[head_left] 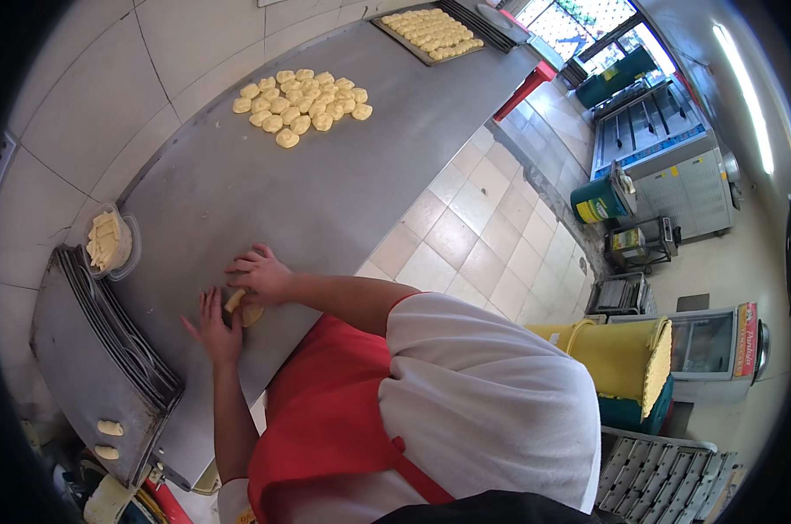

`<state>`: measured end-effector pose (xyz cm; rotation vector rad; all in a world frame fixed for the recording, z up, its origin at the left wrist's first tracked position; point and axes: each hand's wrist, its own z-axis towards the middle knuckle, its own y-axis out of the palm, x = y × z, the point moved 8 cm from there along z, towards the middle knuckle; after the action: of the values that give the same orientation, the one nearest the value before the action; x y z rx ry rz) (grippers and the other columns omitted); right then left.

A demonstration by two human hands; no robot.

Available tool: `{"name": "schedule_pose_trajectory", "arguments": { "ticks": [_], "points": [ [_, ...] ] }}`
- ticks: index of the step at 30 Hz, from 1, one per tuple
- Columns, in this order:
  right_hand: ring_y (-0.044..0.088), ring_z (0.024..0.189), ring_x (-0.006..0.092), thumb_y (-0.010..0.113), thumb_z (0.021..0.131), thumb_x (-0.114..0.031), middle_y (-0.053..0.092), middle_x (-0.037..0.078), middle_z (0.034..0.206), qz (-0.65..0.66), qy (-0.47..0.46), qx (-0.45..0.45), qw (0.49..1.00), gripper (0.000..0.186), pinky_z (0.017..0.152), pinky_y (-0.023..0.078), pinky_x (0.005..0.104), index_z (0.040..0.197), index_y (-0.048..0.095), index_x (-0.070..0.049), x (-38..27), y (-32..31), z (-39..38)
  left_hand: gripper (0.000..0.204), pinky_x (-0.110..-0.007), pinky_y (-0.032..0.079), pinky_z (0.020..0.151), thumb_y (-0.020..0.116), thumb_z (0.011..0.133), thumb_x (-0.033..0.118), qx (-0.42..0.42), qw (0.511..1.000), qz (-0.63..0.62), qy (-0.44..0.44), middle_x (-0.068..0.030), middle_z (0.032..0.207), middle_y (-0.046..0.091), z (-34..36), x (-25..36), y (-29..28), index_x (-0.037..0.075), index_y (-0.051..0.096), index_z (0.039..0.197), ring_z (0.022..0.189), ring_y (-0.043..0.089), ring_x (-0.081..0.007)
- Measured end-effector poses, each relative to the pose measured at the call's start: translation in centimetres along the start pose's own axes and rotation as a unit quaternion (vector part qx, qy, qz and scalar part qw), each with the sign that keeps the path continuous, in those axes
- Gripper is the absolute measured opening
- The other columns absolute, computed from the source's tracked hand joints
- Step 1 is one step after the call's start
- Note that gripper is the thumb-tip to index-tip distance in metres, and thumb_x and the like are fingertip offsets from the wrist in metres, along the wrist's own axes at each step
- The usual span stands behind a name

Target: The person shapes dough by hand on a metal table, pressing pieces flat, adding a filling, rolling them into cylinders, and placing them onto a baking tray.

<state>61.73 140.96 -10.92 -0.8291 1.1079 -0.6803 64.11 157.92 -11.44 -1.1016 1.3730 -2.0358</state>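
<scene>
A flat piece of pale dough [252,315] lies on the grey metal table [308,188] close to my body, with a short pale-yellow stick [234,300] at its upper left side. My left hand [216,327] rests beside them, fingers stretched apart and thumb near the dough. From the other side, my right hand [264,275] reaches over with its fingers spread and slightly bent, close to the stick. Neither hand visibly grips anything. Farther along the table sits a group of many small dough balls [301,103].
Against the wall at left stands a clear plastic tub [107,243] of pale sticks. Stacked dark trays [98,349] beside it carry two dough rolls [109,428]. A tray of dough pieces [428,35] lies at the far end. Yellow bin [622,354] and tiled floor [465,227] are right.
</scene>
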Motion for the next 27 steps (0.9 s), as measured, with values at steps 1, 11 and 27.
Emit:
{"name": "schedule_pose_trajectory", "arguments": {
  "ticks": [1,11,27],
  "points": [
    [0.046,0.147,0.0253,0.079,0.086,-0.050,0.062,-0.003,0.148,-0.006,-0.006,0.033,0.999,0.040,0.124,0.024,0.0650,0.122,0.080,-0.032,-0.6,0.3,0.1,0.051,-0.073,-0.001,0.126,0.074,0.093,0.040,0.038,0.999,0.019,0.006,-0.0023,0.154,0.063,-0.4,0.1,-0.7,0.019,0.071,0.139,0.154,0.046,-0.0250],
    [0.046,0.149,0.0284,0.080,0.085,-0.055,0.062,-0.005,0.151,-0.067,-0.041,0.006,0.997,0.045,0.121,0.026,0.0657,0.124,0.078,-0.033,-0.5,3.2,-0.6,0.058,-0.078,0.006,0.123,0.068,0.099,0.048,-0.082,0.993,0.063,-0.056,-0.0034,0.164,0.051,-2.2,-2.5,0.2,0.027,0.061,0.152,0.156,0.040,-0.0285],
    [0.038,0.157,0.0248,0.082,0.087,-0.051,0.054,-0.009,0.159,-0.037,0.004,-0.040,0.998,0.047,0.126,0.020,0.0662,0.130,0.076,-0.034,-1.3,2.0,-0.2,0.054,-0.079,-0.004,0.122,0.068,0.098,0.051,-0.033,0.999,0.033,-0.024,0.0027,0.170,0.044,-2.5,-1.6,-0.3,0.030,0.064,0.148,0.161,0.032,-0.0241]
  ]
}}
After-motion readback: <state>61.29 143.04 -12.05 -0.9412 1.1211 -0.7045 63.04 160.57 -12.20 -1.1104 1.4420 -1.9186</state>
